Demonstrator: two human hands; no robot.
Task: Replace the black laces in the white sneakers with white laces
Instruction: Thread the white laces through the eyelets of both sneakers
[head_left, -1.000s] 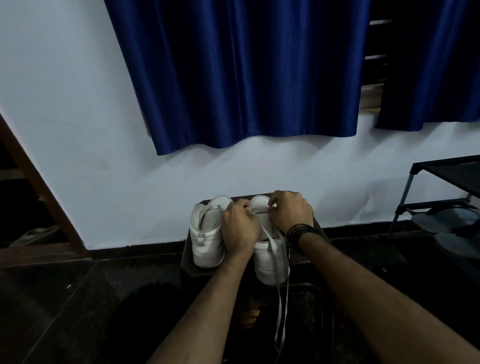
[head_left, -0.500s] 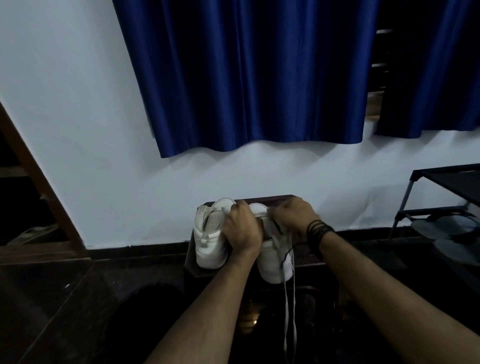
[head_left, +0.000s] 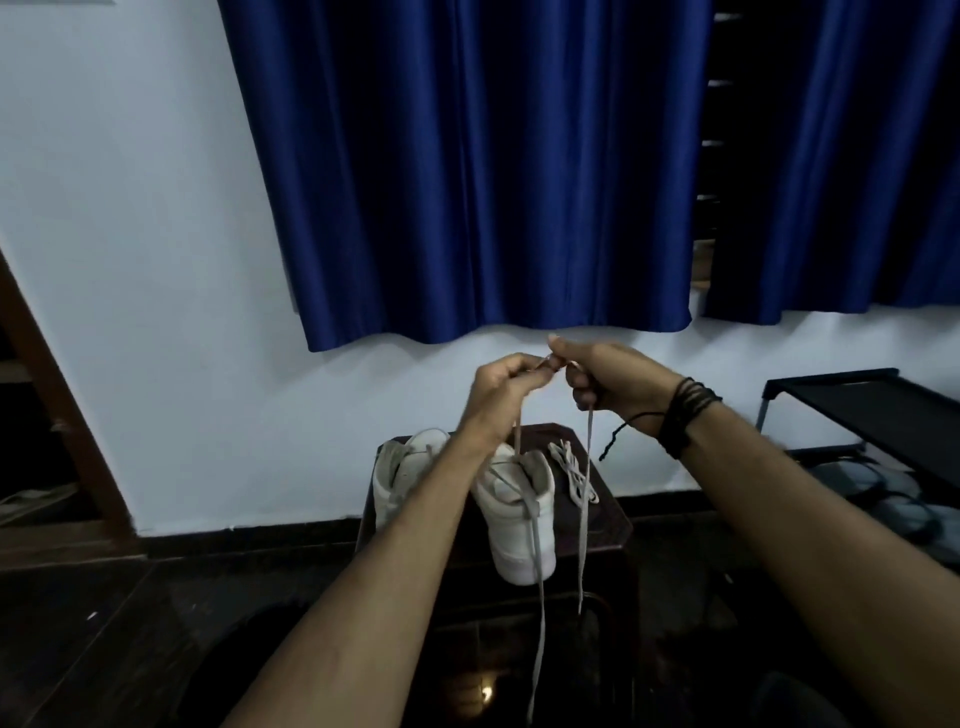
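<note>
Now both hands are raised in the middle of the frame, above 2 white sneakers on a small dark table (head_left: 608, 525). The left hand (head_left: 501, 387) and the right hand (head_left: 605, 382) each pinch one part of a white lace (head_left: 586, 519) with curled fingers, and their fingertips almost meet. From the hands, the lace strands hang down over the right sneaker (head_left: 517, 525) and below the table edge. The left sneaker (head_left: 402, 475) stands just beside it. Another white lace (head_left: 571, 470) lies bundled on the table, right of the sneakers.
</note>
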